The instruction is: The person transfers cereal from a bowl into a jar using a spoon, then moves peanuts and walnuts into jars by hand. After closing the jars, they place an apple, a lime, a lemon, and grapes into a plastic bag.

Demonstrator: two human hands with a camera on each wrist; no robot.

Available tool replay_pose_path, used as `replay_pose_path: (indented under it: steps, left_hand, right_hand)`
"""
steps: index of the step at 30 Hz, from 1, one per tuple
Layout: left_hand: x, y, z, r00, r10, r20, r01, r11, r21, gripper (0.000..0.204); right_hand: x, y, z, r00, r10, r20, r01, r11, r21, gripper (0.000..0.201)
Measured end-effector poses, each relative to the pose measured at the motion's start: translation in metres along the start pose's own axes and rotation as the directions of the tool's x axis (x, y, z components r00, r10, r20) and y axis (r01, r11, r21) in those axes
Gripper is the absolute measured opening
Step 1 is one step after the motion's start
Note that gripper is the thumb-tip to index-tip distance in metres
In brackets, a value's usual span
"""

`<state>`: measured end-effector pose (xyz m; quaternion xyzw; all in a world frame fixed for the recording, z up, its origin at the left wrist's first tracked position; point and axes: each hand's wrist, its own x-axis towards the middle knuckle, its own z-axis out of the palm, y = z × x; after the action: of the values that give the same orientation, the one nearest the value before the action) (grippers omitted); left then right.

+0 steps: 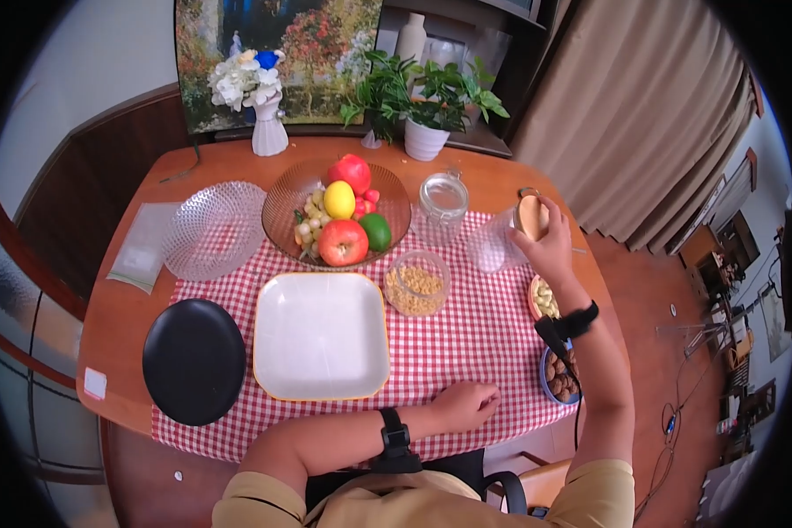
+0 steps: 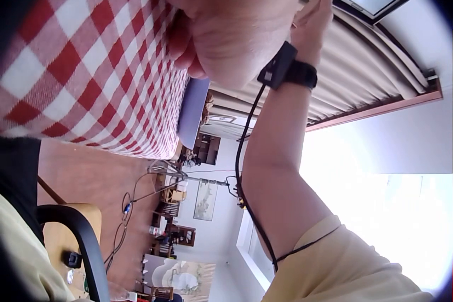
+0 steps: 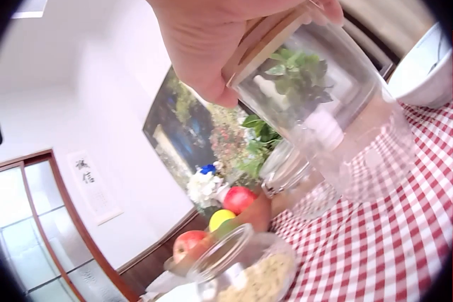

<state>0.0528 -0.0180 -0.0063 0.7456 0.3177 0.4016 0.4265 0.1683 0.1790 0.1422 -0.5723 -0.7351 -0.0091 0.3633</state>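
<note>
My right hand (image 1: 550, 248) grips the round wooden lid (image 1: 531, 217) of a clear glass jar (image 1: 491, 245) at the right rear of the table. In the right wrist view, thumb and fingers of the hand (image 3: 226, 26) hold opposite sides of the lid (image 3: 272, 39), which sits at the mouth of the jar (image 3: 340, 114). The jar looks see-through, with no contents visible. My left hand (image 1: 465, 407) rests on the checked cloth (image 1: 449, 352) near the front edge, fingers loosely curled and holding nothing; the left wrist view shows this hand (image 2: 233, 30) close up.
Left of the jar stand a clasped glass jar (image 1: 443, 207) and a small container of yellowish bits (image 1: 416, 283). A fruit bowl (image 1: 277, 216), clear plate (image 1: 211, 233), white dish (image 1: 321, 334) and black plate (image 1: 194, 361) lie further left. Two nut bowls (image 1: 550, 374) sit by my right forearm.
</note>
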Motion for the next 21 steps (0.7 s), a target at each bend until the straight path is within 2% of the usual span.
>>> replay_pose_path:
  steps: [1,3,4,6,7,9,12,13,15,17,19,21]
  left_hand:
    - [0.0,0.001,0.0,1.0,0.005,-0.002,-0.005,1.0,0.002,0.014]
    - [0.0,0.002,0.0,1.0,-0.007,0.001,0.007,1.0,-0.015,0.015]
    - [-0.001,0.005,-0.001,0.998,-0.007,0.064,0.006,1.0,0.021,0.015]
    - [-0.003,0.003,0.0,0.981,-0.008,0.196,-0.007,0.997,0.077,0.017]
    - [-0.004,0.002,0.001,0.98,-0.007,0.199,-0.009,0.997,0.08,0.017]
    - [-0.006,0.003,0.001,0.952,0.083,0.296,-0.107,0.992,0.066,0.018]
    - [-0.007,0.002,0.0,0.93,0.056,0.363,-0.108,0.986,0.126,0.021]
    - [-0.008,-0.002,0.003,0.927,0.056,0.371,-0.111,0.985,0.129,0.021]
    - [-0.009,-0.002,0.009,0.966,0.114,0.234,-0.135,0.988,0.077,0.024]
    - [-0.006,0.005,0.0,0.956,0.112,0.273,-0.146,0.983,0.109,0.023]
    - [-0.005,0.008,-0.004,0.944,0.111,0.309,-0.163,0.976,0.146,0.022]
    - [-0.005,0.003,-0.002,0.951,0.161,0.263,-0.194,0.975,0.105,0.02]
  right_hand:
    - [-0.012,-0.003,-0.011,1.0,0.009,0.009,-0.008,1.0,-0.007,0.075]
    - [-0.037,-0.012,-0.031,0.982,-0.158,0.101,0.144,0.98,0.138,0.075]
    - [-0.049,-0.021,-0.041,0.983,-0.153,0.106,0.138,0.981,0.136,0.075]
    - [-0.073,-0.043,-0.053,0.942,-0.182,0.283,0.126,0.971,0.205,0.076]
    - [-0.083,-0.049,-0.054,0.919,-0.303,0.253,0.243,0.94,0.24,0.078]
    - [-0.098,-0.067,-0.059,0.867,-0.406,0.288,0.333,0.904,0.269,0.078]
    - [-0.117,-0.086,-0.058,0.832,-0.443,0.335,0.366,0.891,0.27,0.082]
    - [-0.118,-0.092,-0.058,0.837,-0.438,0.329,0.361,0.893,0.269,0.082]
    - [-0.122,-0.101,-0.06,0.806,-0.441,0.395,0.352,0.894,0.278,0.082]
    - [-0.122,-0.102,-0.056,0.817,-0.425,0.389,0.351,0.902,0.25,0.078]
    - [-0.122,-0.096,-0.048,0.832,-0.459,0.312,0.383,0.881,0.277,0.078]
    - [-0.123,-0.092,-0.045,0.843,-0.44,0.31,0.347,0.885,0.311,0.079]
